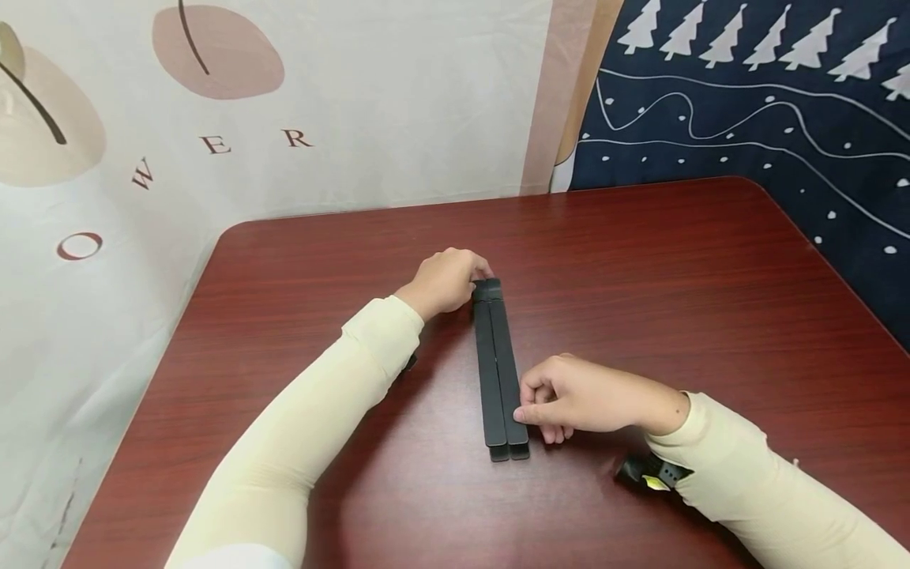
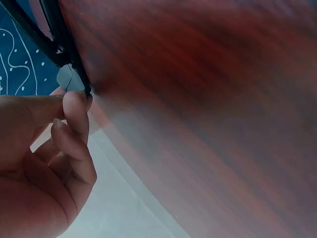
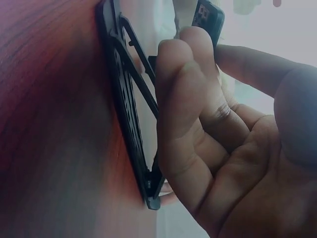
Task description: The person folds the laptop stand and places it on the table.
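Note:
A narrow black folding stand [image 1: 495, 363], which looks like a laptop stand, lies lengthwise on the table with its two long bars side by side. At its far end my left hand [image 1: 444, 280] pinches the hinged tip; in the left wrist view a grey pad [image 2: 69, 78] shows just above those fingers. Near the close end my right hand [image 1: 586, 395] pinches the right upper bar between thumb and fingers. The right wrist view shows the stand's lower rail [image 3: 131, 109] with slots and slim struts, the upper bar raised at an angle from it.
The reddish-brown wooden table [image 1: 675, 276] has rounded far corners. Behind it hangs a pale printed cloth [image 1: 426, 103], and a dark blue cloth [image 1: 711, 111] with white trees hangs at the right. A black wrist device [image 1: 654, 472] sits below the right sleeve.

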Tool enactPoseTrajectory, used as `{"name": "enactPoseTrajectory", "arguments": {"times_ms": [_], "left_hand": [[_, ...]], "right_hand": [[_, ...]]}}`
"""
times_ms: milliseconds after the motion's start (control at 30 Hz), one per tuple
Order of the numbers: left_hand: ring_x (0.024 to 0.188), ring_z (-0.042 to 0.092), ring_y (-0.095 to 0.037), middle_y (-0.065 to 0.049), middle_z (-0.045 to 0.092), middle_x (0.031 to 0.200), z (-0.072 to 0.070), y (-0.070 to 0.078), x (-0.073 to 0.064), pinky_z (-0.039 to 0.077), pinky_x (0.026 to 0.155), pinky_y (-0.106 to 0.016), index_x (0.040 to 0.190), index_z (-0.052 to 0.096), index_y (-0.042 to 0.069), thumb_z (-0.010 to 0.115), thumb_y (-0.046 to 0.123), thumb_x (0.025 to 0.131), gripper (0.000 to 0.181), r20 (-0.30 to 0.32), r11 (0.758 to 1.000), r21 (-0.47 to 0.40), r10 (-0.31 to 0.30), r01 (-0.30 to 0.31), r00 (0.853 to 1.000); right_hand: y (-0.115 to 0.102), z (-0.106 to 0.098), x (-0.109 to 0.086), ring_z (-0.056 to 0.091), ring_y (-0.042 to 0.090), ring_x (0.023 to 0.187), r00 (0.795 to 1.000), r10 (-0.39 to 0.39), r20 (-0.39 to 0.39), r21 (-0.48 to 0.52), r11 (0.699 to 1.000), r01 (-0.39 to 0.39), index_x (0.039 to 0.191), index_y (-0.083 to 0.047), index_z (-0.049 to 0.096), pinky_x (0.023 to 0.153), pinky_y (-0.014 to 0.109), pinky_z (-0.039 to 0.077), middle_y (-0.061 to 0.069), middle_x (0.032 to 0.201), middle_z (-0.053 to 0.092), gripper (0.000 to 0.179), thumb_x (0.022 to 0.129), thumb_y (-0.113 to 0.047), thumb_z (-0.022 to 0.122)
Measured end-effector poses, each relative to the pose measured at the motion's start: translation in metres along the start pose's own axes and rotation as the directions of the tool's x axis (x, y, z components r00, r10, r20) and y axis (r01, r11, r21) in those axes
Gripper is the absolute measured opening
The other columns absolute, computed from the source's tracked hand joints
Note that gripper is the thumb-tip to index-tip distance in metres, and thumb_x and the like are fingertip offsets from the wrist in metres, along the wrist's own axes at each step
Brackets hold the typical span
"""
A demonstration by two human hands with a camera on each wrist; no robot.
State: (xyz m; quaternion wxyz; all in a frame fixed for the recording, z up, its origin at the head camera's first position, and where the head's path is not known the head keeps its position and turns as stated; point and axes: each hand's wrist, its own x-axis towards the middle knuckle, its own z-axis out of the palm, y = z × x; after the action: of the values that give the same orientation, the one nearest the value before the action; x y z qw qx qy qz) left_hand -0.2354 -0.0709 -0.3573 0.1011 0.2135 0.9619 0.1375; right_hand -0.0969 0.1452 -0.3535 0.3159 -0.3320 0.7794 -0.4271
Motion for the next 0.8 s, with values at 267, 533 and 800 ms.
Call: {"name": "enactPoseTrajectory", "arguments": {"times_ms": [267,533,800], "left_hand": [[0.106,0.065,-0.017,0.002,0.072,0.115,0.002,0.001,0.0,0.055,0.088,-0.04,0.118,0.072,0.023,0.058,0.003,0.095,0.033,0.003,1.0,-0.009,-0.002,0.002,1.0],[0.111,0.065,-0.018,0.001,0.07,0.12,-0.004,0.0,-0.01,0.053,0.091,-0.042,0.125,0.067,0.023,0.061,0.009,0.097,0.032,-0.017,0.999,-0.032,-0.007,0.006,1.0],[0.097,0.068,-0.014,0.006,0.074,0.104,-0.011,-0.002,-0.047,0.053,0.084,-0.04,0.119,0.07,0.019,0.064,0.015,0.096,0.024,-0.09,0.991,-0.127,0.031,-0.042,0.995]], "right_hand": [[-0.001,0.001,0.001,0.061,0.017,0.047,1.0,0.005,0.004,0.0,1.0,-0.005,0.073,-0.006,0.061,0.048,0.036,0.055,0.004,0.056,0.066,0.028,0.096,-0.021,0.067],[0.002,-0.004,0.0,0.061,0.016,0.049,1.0,-0.005,0.0,-0.021,1.0,0.005,0.077,-0.004,0.063,0.049,0.035,0.055,0.002,0.057,0.065,0.025,0.098,-0.018,0.064],[0.007,-0.011,0.001,0.062,0.022,0.05,0.999,0.004,-0.053,-0.02,1.0,-0.005,0.084,-0.003,0.066,0.049,0.035,0.055,0.003,0.06,0.063,0.018,0.097,-0.015,0.064]]}}
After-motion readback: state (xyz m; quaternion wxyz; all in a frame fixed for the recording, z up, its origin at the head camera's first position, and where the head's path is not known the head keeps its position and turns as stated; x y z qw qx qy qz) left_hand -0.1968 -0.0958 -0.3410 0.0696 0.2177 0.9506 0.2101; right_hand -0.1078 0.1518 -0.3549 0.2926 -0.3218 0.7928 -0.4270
